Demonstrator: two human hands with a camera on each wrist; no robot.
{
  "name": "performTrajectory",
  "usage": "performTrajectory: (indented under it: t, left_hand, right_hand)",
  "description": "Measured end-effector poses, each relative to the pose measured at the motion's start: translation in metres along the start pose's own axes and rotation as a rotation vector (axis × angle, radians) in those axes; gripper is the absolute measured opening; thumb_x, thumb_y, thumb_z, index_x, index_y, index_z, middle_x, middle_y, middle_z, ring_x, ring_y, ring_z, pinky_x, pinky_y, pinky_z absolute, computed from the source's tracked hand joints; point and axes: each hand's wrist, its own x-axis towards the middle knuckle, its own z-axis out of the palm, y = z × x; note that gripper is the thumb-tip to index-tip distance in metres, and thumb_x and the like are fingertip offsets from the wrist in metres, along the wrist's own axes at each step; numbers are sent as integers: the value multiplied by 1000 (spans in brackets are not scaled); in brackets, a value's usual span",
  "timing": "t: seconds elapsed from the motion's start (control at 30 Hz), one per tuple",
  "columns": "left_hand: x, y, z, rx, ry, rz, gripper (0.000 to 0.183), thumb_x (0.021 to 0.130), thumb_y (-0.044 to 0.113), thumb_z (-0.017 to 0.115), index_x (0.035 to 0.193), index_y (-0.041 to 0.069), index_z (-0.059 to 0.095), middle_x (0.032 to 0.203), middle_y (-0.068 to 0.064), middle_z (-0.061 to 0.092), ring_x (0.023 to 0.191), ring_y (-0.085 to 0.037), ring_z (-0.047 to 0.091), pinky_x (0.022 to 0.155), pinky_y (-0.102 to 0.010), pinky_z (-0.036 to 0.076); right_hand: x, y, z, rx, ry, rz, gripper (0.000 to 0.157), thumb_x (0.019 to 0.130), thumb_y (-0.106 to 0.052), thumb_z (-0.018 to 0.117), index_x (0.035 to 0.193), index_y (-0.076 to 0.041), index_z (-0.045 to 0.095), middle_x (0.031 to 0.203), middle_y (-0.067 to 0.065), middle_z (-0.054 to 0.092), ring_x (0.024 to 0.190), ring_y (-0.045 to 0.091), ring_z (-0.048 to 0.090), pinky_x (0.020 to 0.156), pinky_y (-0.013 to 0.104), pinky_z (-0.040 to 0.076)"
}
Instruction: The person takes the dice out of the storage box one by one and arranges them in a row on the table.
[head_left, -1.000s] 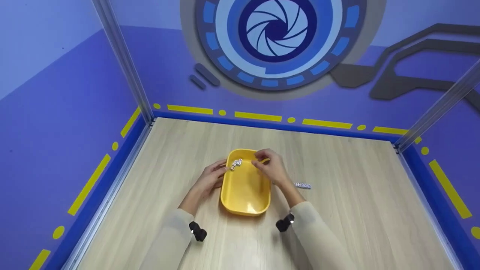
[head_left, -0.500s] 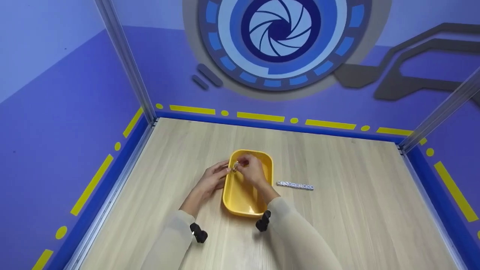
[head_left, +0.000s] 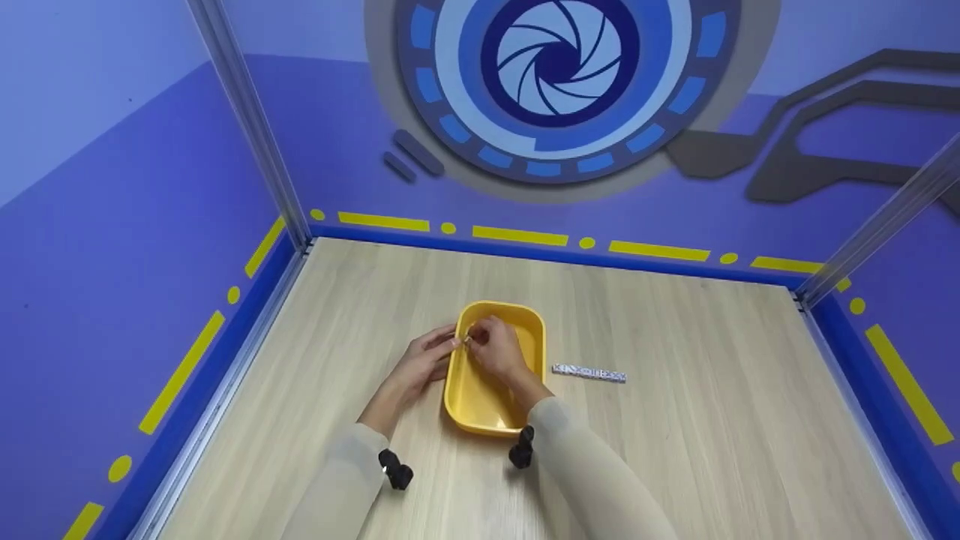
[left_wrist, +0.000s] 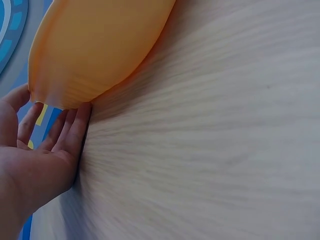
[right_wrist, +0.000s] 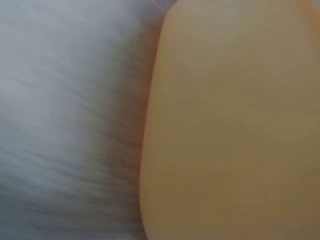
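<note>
A yellow plastic tray (head_left: 480, 397) lies on the wooden table, its long side running away from me. My left hand (head_left: 418, 364) rests against the tray's left outer wall, thumb up at the rim; the left wrist view shows its relaxed fingers (left_wrist: 75, 127) touching the wall's underside. Inside the tray, my right hand (head_left: 498, 351) reaches to the far left wall and pinches at small white dice (head_left: 467, 340), mostly hidden behind its fingers. On the table right of the tray lies a straight row of white dice (head_left: 589, 373).
The wooden tabletop (head_left: 712, 405) surrounds the tray. Blue walls (head_left: 315, 150) with yellow dashes and metal corner posts (head_left: 251, 112) enclose it at the back and sides. In the right wrist view, the tray's wall (right_wrist: 230, 125) fills most of the frame.
My right hand has moved left from the tray's right rim to the dice by the left wall, uncovering the whole dice row on the table. The left hand has stayed put.
</note>
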Motion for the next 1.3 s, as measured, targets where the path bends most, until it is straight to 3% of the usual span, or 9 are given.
performTrajectory:
  t: [0.37, 0.8, 1.0, 1.17, 1.3]
  left_hand:
    - [0, 0, -2, 0, 8, -9, 50, 98, 27, 64, 145, 15, 51, 143, -13, 54, 123, -32, 59, 92, -41, 55]
    - [1, -1, -4, 12, -10, -31, 52, 97, 33, 66, 144, 18, 53, 140, -9, 56, 121, -26, 61, 94, -40, 54]
    - [2, -2, -4, -5, -26, -49, 52, 98, 32, 64, 145, 16, 51, 142, -12, 55, 126, -30, 57, 96, -41, 53]
    - [2, -2, -2, 9, -14, -53, 54, 98, 33, 63, 147, 15, 49, 144, -14, 53, 125, -30, 58, 94, -39, 54]
    - [1, -3, -2, 6, 6, -52, 53, 100, 31, 62, 148, 13, 48, 142, -15, 54, 123, -31, 60, 93, -40, 55]
  right_hand:
    - [0, -1, 1, -60, -145, 9, 15, 87, -5, 72, 101, -9, 74, 98, 5, 65, 88, 17, 61, 84, 34, 53]
    - [-2, -12, -11, 31, -182, 40, 9, 89, -9, 71, 97, -13, 72, 93, -1, 68, 86, 14, 62, 81, 31, 54]
    - [-3, -21, -44, 75, -151, -85, 9, 91, -7, 70, 100, -6, 71, 91, 0, 67, 84, 15, 62, 78, 32, 56]
    - [-8, -17, -91, 120, -202, -66, 12, 94, -15, 69, 104, -9, 70, 93, -4, 66, 85, 14, 62, 76, 30, 56]
    - [-17, 0, -129, 109, -188, -48, 12, 93, -15, 70, 103, -9, 70, 94, -3, 66, 86, 15, 62, 77, 33, 57]
